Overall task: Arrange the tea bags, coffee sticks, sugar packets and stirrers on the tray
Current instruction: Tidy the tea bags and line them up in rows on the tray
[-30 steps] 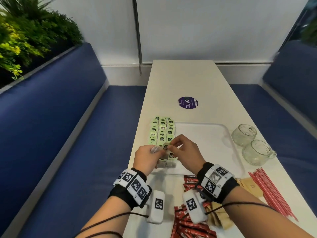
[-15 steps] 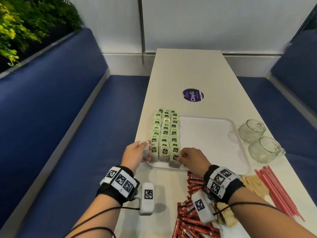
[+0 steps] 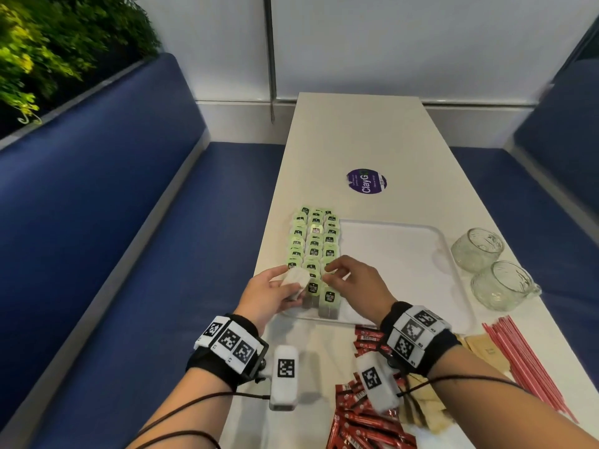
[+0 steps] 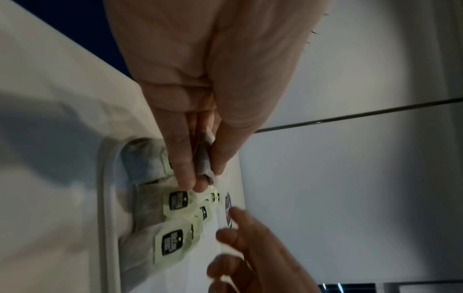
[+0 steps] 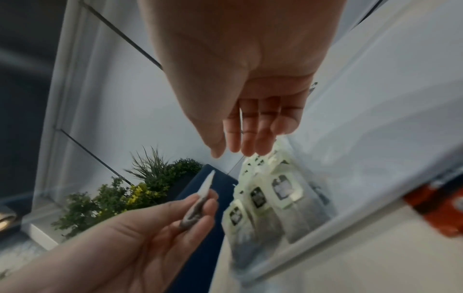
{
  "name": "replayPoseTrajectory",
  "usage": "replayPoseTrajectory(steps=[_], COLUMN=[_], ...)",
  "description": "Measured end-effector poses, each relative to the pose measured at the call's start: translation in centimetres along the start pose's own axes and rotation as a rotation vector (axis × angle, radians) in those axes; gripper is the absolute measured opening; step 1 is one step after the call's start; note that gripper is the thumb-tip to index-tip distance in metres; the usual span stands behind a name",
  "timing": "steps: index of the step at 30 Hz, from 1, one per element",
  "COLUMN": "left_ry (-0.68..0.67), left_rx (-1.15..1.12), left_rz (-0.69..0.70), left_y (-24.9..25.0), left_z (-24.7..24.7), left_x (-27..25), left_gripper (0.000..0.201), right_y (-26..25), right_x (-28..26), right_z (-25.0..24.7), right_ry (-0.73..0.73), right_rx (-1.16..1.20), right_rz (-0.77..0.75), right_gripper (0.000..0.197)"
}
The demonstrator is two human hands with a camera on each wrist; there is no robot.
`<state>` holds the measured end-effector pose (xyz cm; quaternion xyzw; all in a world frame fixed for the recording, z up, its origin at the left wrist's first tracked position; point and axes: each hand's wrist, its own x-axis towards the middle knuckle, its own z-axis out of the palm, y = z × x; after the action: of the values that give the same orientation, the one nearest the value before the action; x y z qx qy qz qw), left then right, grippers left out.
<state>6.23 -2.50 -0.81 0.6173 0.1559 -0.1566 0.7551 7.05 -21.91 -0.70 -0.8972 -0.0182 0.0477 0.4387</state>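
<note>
Green-tagged tea bags point(image 3: 313, 244) lie in three rows along the left side of the white tray point(image 3: 405, 264). My left hand point(image 3: 293, 283) pinches one loose tea bag point(image 3: 295, 280) between thumb and fingers, just above the near end of the rows. The left wrist view shows that bag point(image 4: 204, 158) edge-on in the pinch, over the rows point(image 4: 175, 202). My right hand point(image 3: 327, 275) hovers beside it over the rows, fingers relaxed and holding nothing point(image 5: 233, 152). Red coffee sticks point(image 3: 363, 416), brown sugar packets point(image 3: 486, 348) and red stirrers point(image 3: 525, 361) lie on the table near me.
Two glass cups point(image 3: 476, 244) point(image 3: 502, 286) stand right of the tray. A purple round sticker point(image 3: 366, 181) marks the table beyond it. Blue benches point(image 3: 129, 222) run along both sides, with plants point(image 3: 48, 43) at the far left.
My right hand has lifted off the nearest tea bag in the row and moved toward the left hand. The left hand has brought its tea bag rightward over the rows.
</note>
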Motion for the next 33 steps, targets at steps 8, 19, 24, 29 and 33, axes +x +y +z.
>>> replayPoseTrajectory(steps=[8,19,24,29,33], left_ry=[-0.113,0.038,0.047,0.066,0.051], left_rx=[0.201,0.809,0.85,0.772,0.777], left_rz=[0.077,0.462,0.449,0.217,0.139], left_y=[0.2,-0.9,-0.5,-1.0,-2.2], left_z=[1.8,3.4,2.5,0.0,-0.3], left_x=[-1.2,-2.1,-0.9,0.8,1.9], left_gripper=[0.041,0.033,0.02,0.024,0.018], right_y=[-1.7,-2.8,-2.6,0.0,2.1], right_x=[-0.4,-0.8,-0.9,-1.2,-1.6], right_z=[-0.3,0.0,-0.2,-1.2,-0.9], right_ry=[-0.116,-0.004,-0.05,-0.003,-0.01], right_rx=[-0.024,-0.039,0.106,0.129,0.095], right_rz=[-0.013,0.084,0.069,0.141,0.194], right_gripper=[0.025,0.022,0.036,0.02,0.017])
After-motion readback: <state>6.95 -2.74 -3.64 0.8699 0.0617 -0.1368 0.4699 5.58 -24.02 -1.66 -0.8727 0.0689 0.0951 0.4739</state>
